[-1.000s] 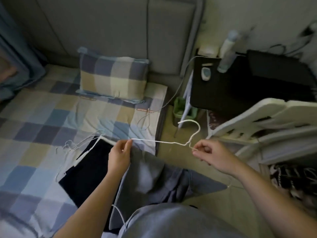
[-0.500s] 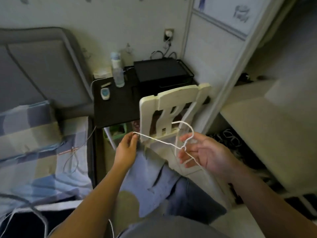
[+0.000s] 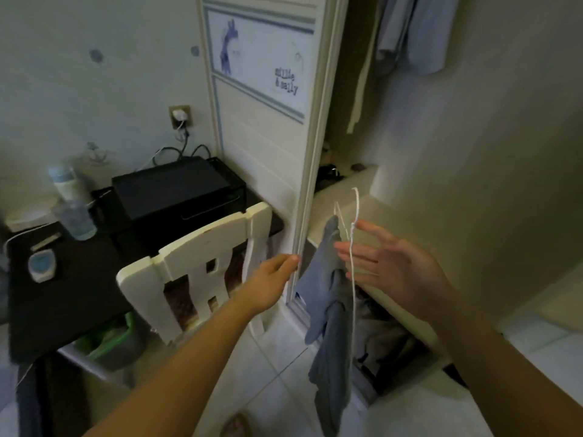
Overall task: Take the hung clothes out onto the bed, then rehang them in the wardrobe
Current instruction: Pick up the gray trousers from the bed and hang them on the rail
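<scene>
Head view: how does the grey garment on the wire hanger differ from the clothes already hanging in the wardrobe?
The grey garment hangs low, outside, by the right hand; the wardrobe clothes hang high inside. The grey garment is darker; the wardrobe clothes are pale blue. Both hang freely.

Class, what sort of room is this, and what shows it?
Likely a bedroom: an open wardrobe with clothes hanging inside, and a grey garment on a hanger.

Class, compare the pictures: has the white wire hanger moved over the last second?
Yes. The hanger overlapped the white chair half a second ago; now it is to the right of that chair, past the edge of the wardrobe door.
</scene>
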A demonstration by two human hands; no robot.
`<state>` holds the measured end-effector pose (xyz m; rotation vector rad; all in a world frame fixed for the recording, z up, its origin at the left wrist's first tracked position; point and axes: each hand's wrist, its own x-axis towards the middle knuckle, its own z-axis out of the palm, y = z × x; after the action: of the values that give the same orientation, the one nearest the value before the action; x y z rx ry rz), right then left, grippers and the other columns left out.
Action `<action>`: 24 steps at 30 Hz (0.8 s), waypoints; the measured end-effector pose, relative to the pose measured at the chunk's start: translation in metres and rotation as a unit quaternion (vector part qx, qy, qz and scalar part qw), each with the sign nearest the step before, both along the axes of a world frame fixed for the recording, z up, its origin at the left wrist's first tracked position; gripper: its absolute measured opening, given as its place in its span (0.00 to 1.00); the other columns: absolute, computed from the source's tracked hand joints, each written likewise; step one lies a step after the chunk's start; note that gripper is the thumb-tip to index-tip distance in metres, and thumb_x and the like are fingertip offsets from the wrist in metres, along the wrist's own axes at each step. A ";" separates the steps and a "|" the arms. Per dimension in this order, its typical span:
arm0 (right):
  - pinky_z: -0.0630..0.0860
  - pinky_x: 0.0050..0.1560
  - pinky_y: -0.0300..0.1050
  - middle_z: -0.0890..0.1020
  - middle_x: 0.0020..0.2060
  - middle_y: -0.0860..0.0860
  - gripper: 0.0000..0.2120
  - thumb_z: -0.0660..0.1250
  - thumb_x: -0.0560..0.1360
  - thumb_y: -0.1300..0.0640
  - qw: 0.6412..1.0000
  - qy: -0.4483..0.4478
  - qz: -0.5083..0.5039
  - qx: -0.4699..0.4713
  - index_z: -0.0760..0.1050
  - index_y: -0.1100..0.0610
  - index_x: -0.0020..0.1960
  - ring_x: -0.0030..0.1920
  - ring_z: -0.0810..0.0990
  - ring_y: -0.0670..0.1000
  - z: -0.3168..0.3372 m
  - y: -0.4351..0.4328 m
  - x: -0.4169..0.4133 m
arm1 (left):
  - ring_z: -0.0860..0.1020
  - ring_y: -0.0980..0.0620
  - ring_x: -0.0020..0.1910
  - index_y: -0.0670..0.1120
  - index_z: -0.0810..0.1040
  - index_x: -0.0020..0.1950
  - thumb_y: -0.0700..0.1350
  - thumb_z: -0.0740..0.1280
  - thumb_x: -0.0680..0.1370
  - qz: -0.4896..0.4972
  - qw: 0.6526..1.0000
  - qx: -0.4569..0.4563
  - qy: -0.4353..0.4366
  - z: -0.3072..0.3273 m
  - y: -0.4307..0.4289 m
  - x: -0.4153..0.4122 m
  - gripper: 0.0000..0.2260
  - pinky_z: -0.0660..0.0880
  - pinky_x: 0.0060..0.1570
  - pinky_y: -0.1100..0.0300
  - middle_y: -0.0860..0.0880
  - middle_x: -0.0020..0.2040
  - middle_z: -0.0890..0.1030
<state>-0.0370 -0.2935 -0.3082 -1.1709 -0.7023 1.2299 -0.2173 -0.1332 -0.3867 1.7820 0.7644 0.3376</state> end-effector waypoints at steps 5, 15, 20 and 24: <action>0.67 0.66 0.64 0.77 0.66 0.58 0.49 0.78 0.54 0.43 0.994 -0.019 -0.102 0.036 0.66 0.45 0.74 0.68 0.74 0.57 0.032 0.021 0.053 | 0.78 0.61 0.52 0.49 0.75 0.65 0.55 0.55 0.84 -0.115 0.992 -0.039 -0.032 0.045 0.033 0.066 0.17 0.73 0.42 0.73 0.52 0.57 0.80; 0.70 0.59 0.62 0.74 0.68 0.58 0.52 0.78 0.51 0.43 0.967 -0.042 -0.226 0.109 0.65 0.40 0.74 0.70 0.71 0.56 0.116 0.079 0.127 | 0.81 0.54 0.57 0.55 0.79 0.61 0.58 0.58 0.82 -0.272 0.959 0.012 -0.085 0.143 0.112 0.152 0.15 0.75 0.64 0.47 0.54 0.57 0.83; 0.65 0.65 0.65 0.77 0.66 0.58 0.40 0.72 0.62 0.47 0.950 -0.070 -0.268 0.146 0.66 0.40 0.73 0.68 0.73 0.55 0.178 0.103 0.159 | 0.83 0.52 0.52 0.48 0.79 0.60 0.48 0.58 0.84 -0.300 0.939 0.077 -0.148 0.205 0.149 0.194 0.12 0.78 0.60 0.47 0.49 0.53 0.85; 0.61 0.69 0.68 0.74 0.68 0.61 0.28 0.61 0.72 0.47 0.933 -0.094 -0.299 0.177 0.66 0.42 0.73 0.68 0.73 0.57 0.234 0.114 0.194 | 0.84 0.49 0.50 0.43 0.79 0.59 0.45 0.57 0.84 -0.307 0.925 0.101 -0.202 0.259 0.168 0.237 0.12 0.80 0.57 0.50 0.44 0.50 0.85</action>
<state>0.1574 -0.1796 -0.0739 -1.0909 -0.6101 0.4621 0.0198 0.0352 -0.1281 1.9538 -0.1393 0.3493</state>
